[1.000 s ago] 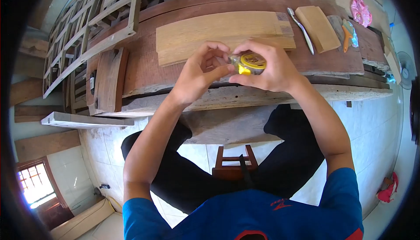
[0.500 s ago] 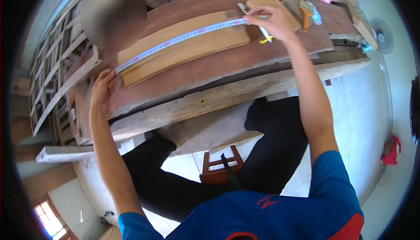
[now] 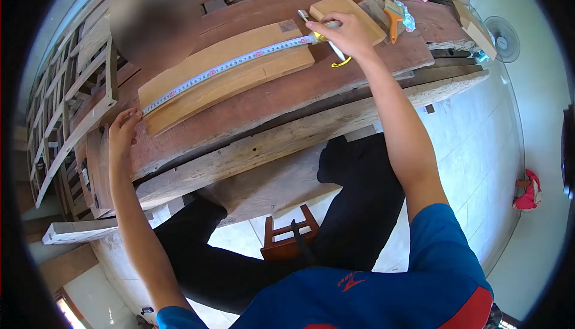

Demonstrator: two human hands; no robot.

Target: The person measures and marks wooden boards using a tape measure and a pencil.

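A tape measure [image 3: 230,63] with a pale blade and red marks stretches along a light wooden board [image 3: 230,89]. My left hand [image 3: 124,128] pinches the blade's end at the board's left end. Over the board's right end, my right hand [image 3: 347,34] is closed around the yellow-ended part of the tape measure, its case mostly hidden by the fingers. A white stick with a bristled tip [image 3: 303,15] lies by the right fingers, partly covered by the hand. Under that hand shows a yellow loop [image 3: 341,63].
A smaller wood block [image 3: 350,14] and an orange-handled paintbrush [image 3: 393,20] lie at the right of the reddish plank bench [image 3: 239,110]. Slatted wooden frames [image 3: 60,131] stand at left. A small brown stool [image 3: 290,233] is below. A blurred round patch covers the upper left.
The whole view has shifted, so the bench and both hands appear farther left. My right hand has turned slightly, and the yellow part of the tape measure now shows at its fingers.
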